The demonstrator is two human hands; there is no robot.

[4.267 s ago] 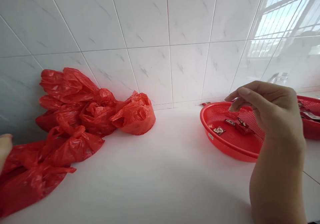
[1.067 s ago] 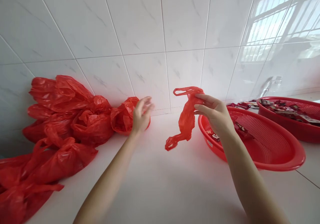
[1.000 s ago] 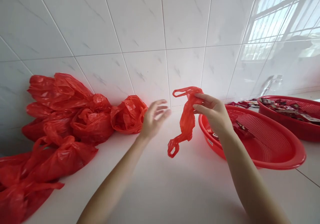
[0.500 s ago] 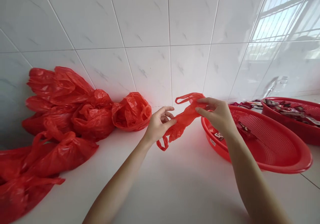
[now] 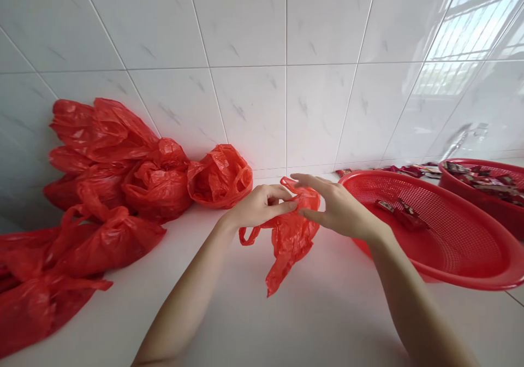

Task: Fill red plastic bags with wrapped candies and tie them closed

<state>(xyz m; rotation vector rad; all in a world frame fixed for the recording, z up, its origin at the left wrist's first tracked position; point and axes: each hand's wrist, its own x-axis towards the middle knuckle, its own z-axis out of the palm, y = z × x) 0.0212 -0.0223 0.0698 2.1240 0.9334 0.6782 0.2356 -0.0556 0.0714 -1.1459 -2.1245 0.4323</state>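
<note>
A thin red plastic bag (image 5: 292, 238) hangs crumpled above the white counter, one handle loop to the left and its lower end drooping toward me. My left hand (image 5: 262, 206) pinches the bag near its top between thumb and fingers. Around the bag's upper right side is my right hand (image 5: 339, 206), its thumb and fingers apart; it holds nothing that I can see. Just right of that hand stands a wide red basket (image 5: 450, 247) with a few small wrapped packets (image 5: 409, 217) inside.
Several red plastic bags (image 5: 158, 184) are bunched at the left, against the tiled wall (image 5: 249, 110). A second red basket (image 5: 483, 203) full of wrapped packets stands at the far right. More packets (image 5: 409, 170) lie along the wall behind the baskets.
The bag was stretched between both hands; now its body droops below my left hand. My right hand has moved left, and its fingers have opened off the bag. The view has shifted slightly.
</note>
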